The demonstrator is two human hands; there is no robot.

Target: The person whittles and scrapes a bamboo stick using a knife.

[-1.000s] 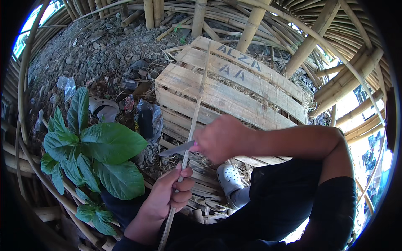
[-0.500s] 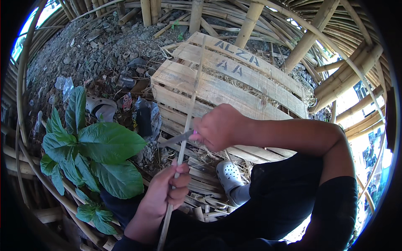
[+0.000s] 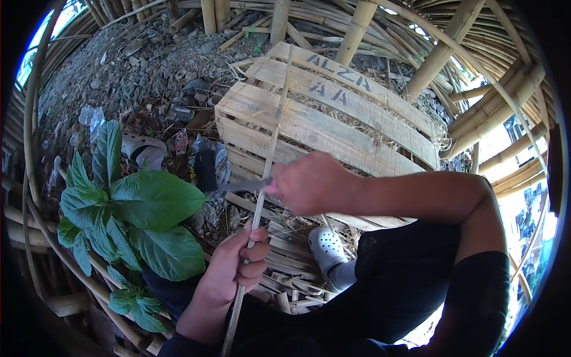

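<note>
A long thin bamboo strip (image 3: 275, 140) runs from low in front of me up over the wooden crate. My left hand (image 3: 239, 265) is wrapped round its lower part. In my right hand (image 3: 309, 181) is a knife (image 3: 241, 186), its handle mostly hidden by the fingers, with a bit of pink showing. The blade points left and crosses the strip above my left hand, lying against it. Where exactly the edge meets the strip is blurred.
The slatted wooden crate (image 3: 333, 128) with straw inside lies ahead. A leafy green plant (image 3: 157, 199) stands at left. My grey clog (image 3: 326, 247) rests among bamboo offcuts (image 3: 291, 262). Bamboo posts (image 3: 357, 33) and rubble ground (image 3: 143, 71) lie beyond; plastic litter (image 3: 211, 163) sits beside the crate.
My right hand and the knife have shifted slightly along the strip, with the blade now a little higher and more level. My left hand keeps its hold in nearly the same place.
</note>
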